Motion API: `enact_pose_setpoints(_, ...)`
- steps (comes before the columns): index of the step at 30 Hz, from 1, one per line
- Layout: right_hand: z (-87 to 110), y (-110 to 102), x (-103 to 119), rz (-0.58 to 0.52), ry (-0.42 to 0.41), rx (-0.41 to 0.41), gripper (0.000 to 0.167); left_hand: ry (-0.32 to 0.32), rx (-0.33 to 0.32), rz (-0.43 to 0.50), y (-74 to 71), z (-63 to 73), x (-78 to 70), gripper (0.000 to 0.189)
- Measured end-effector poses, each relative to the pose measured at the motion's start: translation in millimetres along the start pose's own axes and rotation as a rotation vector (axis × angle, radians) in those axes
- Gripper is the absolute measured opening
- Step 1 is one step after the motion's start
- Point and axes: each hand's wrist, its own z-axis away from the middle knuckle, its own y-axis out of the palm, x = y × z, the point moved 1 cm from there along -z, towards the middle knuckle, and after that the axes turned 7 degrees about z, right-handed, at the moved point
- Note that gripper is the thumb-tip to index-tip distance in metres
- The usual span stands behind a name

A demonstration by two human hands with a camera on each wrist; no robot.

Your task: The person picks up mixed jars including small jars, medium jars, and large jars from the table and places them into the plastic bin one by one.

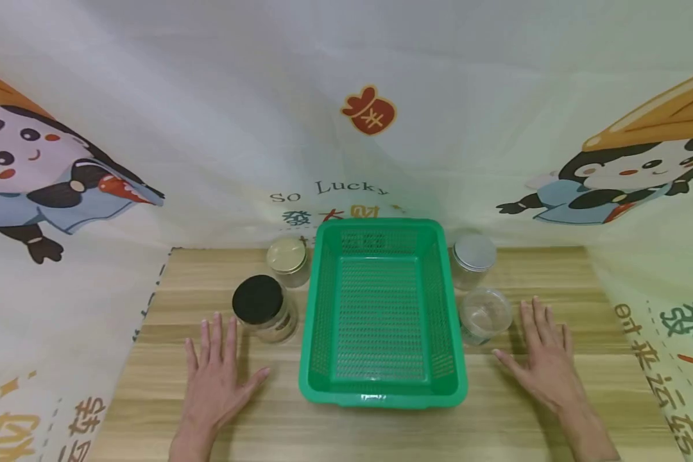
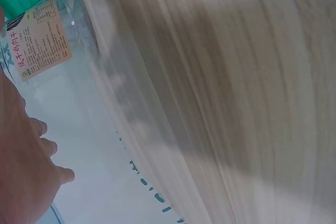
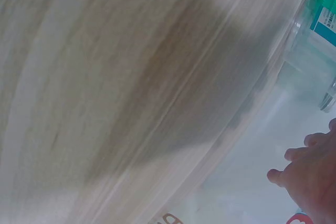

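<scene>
My left hand (image 1: 213, 382) is spread with fingers straight at the left of the table, holding nothing. Just ahead of its fingertips stands a clear jar with a black lid (image 1: 258, 299); its pink label (image 2: 41, 40) shows in the left wrist view. On the right, my right hand (image 1: 545, 366) is likewise spread and holds nothing. Nearest to it is a clear jar without a lid (image 1: 486, 313), a little left of its fingers. Between the hands sits a green plastic basket (image 1: 384, 399) with perforated walls and bottom and nothing in it.
Behind the black-lidded jar is a jar with a gold lid (image 1: 287, 255), beside the basket's left wall. A jar with a silver lid (image 1: 475, 251) stands at the basket's back right. The wooden table (image 1: 265, 430) meets a printed white cloth (image 1: 237, 128) at its back and sides.
</scene>
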Motion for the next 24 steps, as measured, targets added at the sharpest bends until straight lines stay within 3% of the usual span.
enact_pose_setpoints(16, 8.2, -4, -5, -0.005, 0.042, -0.057, 0.1, -0.037, 0.021, 0.028, -0.4, 8.3, 1.5, 0.108)
enact_pose_setpoints(24, 6.4, -7, -4, -0.004, 0.045, -0.058, 0.1, -0.043, -0.016, 0.056, -0.9, 14.0, 5.2, 0.107)
